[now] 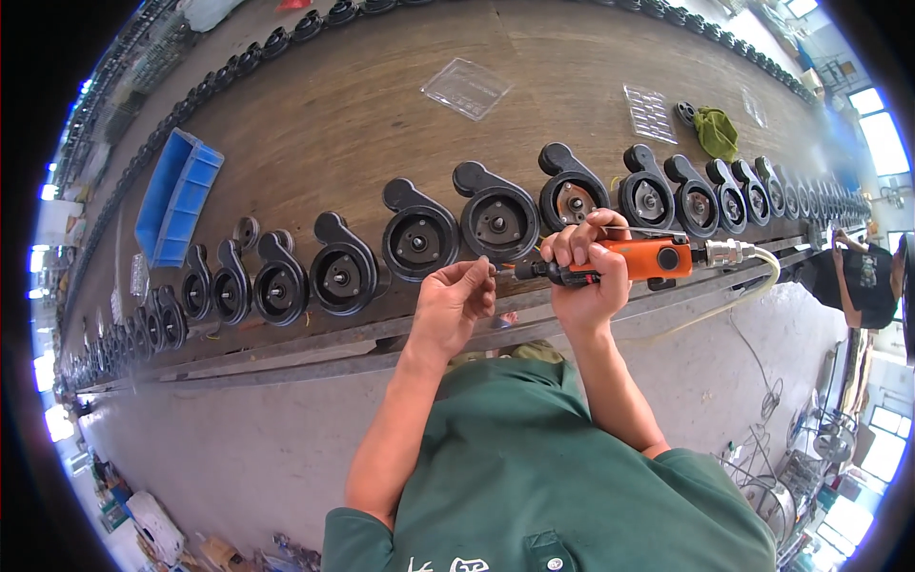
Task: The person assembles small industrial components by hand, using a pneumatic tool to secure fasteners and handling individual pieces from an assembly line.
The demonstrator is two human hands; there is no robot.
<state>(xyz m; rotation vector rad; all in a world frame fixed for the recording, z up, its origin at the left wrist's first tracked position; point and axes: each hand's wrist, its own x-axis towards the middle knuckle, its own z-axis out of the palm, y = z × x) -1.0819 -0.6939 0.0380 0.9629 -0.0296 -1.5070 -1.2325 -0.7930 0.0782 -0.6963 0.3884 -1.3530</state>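
Note:
My right hand [591,276] is wrapped round an orange and black pneumatic tool [658,258] with a metal lever on top. Its narrow black nose points left, toward my left hand [456,300]. The fingers of that hand are pinched together at the tip of the nose, and what lies between them is too small to make out. Just beyond both hands stands a row of round black housings with snail-shaped necks. One housing [500,221] is behind the tool's tip, another [419,240] beyond my left hand. A third, with a brownish inner plate [576,203], stands beyond my right hand.
A pale air hose [765,272] runs off right from the tool. On the wooden table [353,124] are a blue bin [178,200], clear plastic trays [467,89] and a green cloth [715,133]. The table's metal edge [315,345] is before me. Another person [858,281] is at far right.

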